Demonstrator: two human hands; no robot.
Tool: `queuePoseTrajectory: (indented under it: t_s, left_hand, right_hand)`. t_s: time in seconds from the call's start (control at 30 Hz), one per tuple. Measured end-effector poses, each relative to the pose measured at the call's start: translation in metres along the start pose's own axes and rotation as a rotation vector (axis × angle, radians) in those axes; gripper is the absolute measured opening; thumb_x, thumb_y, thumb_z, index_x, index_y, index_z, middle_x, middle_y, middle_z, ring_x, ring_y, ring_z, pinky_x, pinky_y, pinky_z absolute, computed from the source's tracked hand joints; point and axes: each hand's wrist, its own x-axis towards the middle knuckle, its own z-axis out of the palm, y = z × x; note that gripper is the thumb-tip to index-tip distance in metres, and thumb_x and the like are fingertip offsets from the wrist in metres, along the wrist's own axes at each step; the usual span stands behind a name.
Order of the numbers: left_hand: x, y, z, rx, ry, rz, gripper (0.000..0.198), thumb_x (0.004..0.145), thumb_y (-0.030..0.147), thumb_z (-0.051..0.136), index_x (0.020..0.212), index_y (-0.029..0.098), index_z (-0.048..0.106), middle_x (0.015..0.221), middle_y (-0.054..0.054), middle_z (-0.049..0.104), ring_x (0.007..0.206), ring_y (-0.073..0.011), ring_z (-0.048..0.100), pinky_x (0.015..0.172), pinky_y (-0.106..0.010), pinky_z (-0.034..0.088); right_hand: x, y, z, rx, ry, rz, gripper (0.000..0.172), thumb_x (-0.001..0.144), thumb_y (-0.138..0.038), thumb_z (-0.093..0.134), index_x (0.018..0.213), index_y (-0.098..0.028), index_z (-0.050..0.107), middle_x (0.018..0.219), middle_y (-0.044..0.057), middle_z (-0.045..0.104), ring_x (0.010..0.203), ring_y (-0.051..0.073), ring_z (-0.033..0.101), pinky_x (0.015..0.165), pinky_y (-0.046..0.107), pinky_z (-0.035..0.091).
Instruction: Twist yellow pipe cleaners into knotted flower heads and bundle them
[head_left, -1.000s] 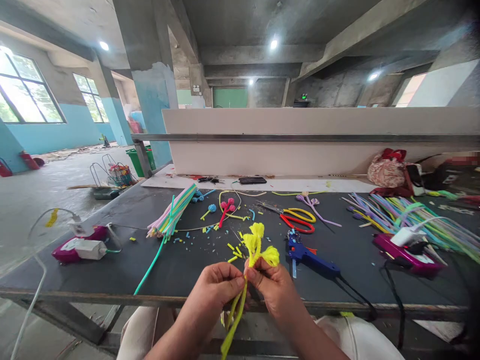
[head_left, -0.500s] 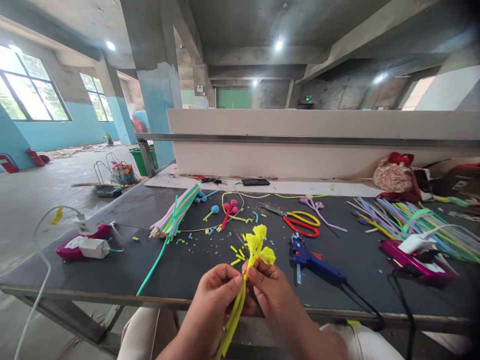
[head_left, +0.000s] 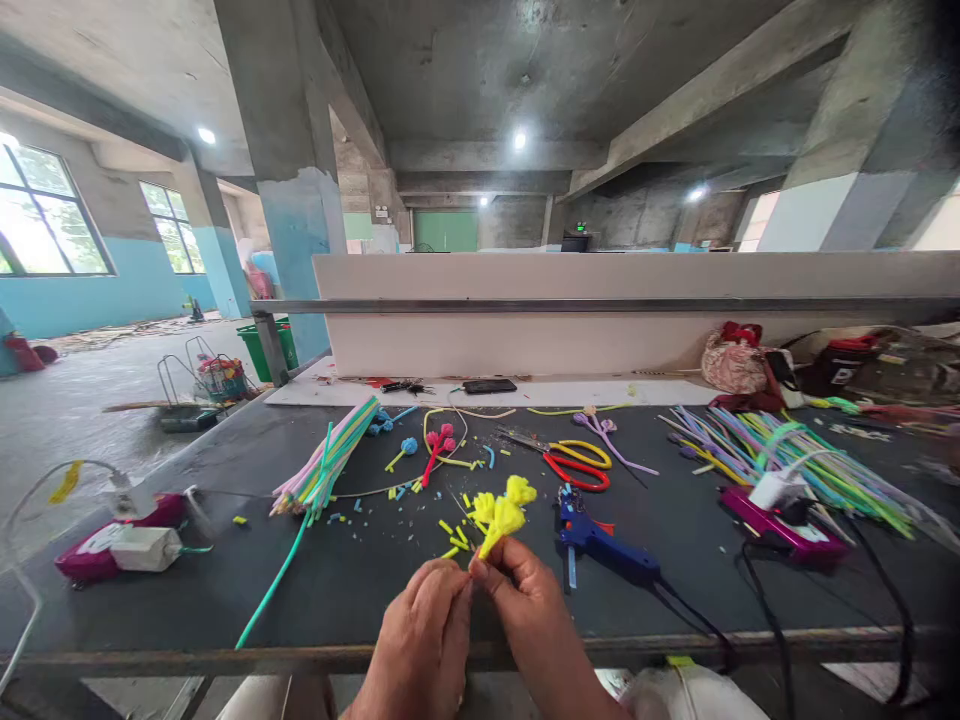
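A yellow pipe-cleaner flower bunch (head_left: 499,515) with 3 fluffy heads rises from between my fingertips, tilted up to the right. My right hand (head_left: 525,590) pinches it just below the heads. Close against it, my left hand (head_left: 427,625) is closed on the stems, whose lower ends are hidden behind that hand. Short yellow cut pieces (head_left: 454,540) lie on the table just beyond my fingers. To the right rest a blue glue gun (head_left: 607,540) and, farther back, scissors (head_left: 577,465) with red and yellow handles.
Pipe-cleaner bundles lie at left (head_left: 330,465) and right (head_left: 802,460) on the dark table (head_left: 150,610). Finished-looking pink (head_left: 437,450), blue (head_left: 409,446) and purple pieces (head_left: 607,430) sit farther back. Purple power strips (head_left: 787,530) with cords flank the work area; a phone (head_left: 489,386) lies behind.
The flower bunch has tipped rightward and sits lower, its stems now hidden by my left hand. My left hand has turned with its back upward. The camera view has shifted right and up.
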Motion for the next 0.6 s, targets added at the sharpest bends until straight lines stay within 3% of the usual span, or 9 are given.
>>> queuePoseTrajectory:
  t_s: [0.13,0.33,0.53,0.6]
  left_hand:
    - [0.003,0.000,-0.003,0.035,0.022,0.016,0.012,0.085,0.009,0.047,0.082,0.019,0.055,0.074,-0.003,0.064,0.071,-0.0126,0.063,0.068,-0.019,0.051]
    - [0.002,-0.004,-0.006,-0.056,0.019,0.051,0.013,0.083,0.005,0.050,0.081,0.017,0.054,0.073,-0.003,0.062,0.070,-0.0114,0.061,0.066,-0.018,0.050]
    - [0.000,-0.005,-0.010,-0.136,-0.039,0.038,0.016,0.081,0.002,0.051,0.087,0.017,0.053,0.079,-0.004,0.063,0.077,-0.0123,0.061,0.073,-0.019,0.049]
    - [0.000,-0.003,-0.010,-0.174,-0.058,-0.023,0.015,0.081,0.004,0.051,0.085,0.018,0.055,0.080,-0.004,0.064,0.078,-0.0127,0.061,0.074,-0.020,0.048]
  right_hand:
    - [0.001,-0.003,0.000,-0.006,-0.037,0.059,0.023,0.072,-0.039,0.062,0.066,-0.017,0.058,0.063,-0.002,0.052,0.065,0.016,0.046,0.063,0.027,0.038]
    - [0.001,-0.010,-0.002,0.057,-0.040,0.197,0.040,0.066,-0.056,0.065,0.063,-0.016,0.060,0.063,0.000,0.053,0.067,0.017,0.046,0.066,0.029,0.038]
    - [0.001,-0.005,-0.002,0.083,-0.031,0.156,0.040,0.064,-0.055,0.067,0.060,-0.016,0.059,0.061,0.000,0.052,0.062,0.015,0.043,0.061,0.027,0.037]
    - [0.000,-0.007,0.000,0.043,-0.024,0.120,0.039,0.064,-0.054,0.067,0.060,-0.016,0.060,0.061,0.001,0.054,0.062,0.016,0.044,0.060,0.027,0.037]
